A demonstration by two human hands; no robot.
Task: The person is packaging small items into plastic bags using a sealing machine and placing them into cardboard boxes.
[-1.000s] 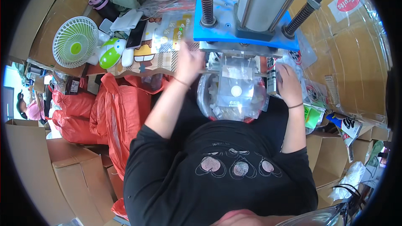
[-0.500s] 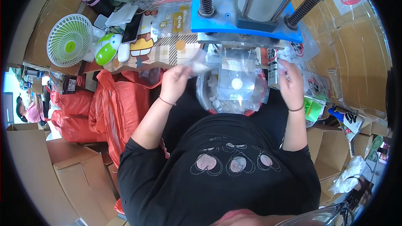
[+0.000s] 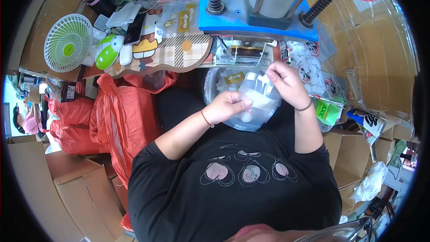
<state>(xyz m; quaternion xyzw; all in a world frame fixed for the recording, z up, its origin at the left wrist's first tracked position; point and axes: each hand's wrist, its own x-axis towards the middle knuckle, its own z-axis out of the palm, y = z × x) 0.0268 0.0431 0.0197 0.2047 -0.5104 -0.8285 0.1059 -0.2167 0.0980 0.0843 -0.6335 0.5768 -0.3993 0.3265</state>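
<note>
Both hands hold a clear plastic bag [image 3: 259,101] with a pale band across it, tilted over a clear basin in front of me. Its upper edge shows cut slots or tabs. My left hand [image 3: 227,107] is closed on the bag's left side, thumb on top. At its upper right edge my right hand [image 3: 287,84] pinches the plastic between thumb and fingers. Beneath lies the clear round basin [image 3: 209,90], with plastic pieces inside and partly hidden by the bag. Just beyond the hands stands a press with a blue plate [image 3: 237,11] and a metal die [image 3: 246,53] below it.
A patterned mat [image 3: 179,51] covers the table at left, with a green-white fan [image 3: 68,45] and a phone [image 3: 135,29]. Red bags [image 3: 118,114] stand left of my lap. White scraps [image 3: 304,65] lie right of the press, beside a cardboard wall [image 3: 367,45].
My left hand has come right and down from beside the press, and my right hand has moved left. Both now grip the bag, which has been lifted and tilted. The view shifted slightly.
</note>
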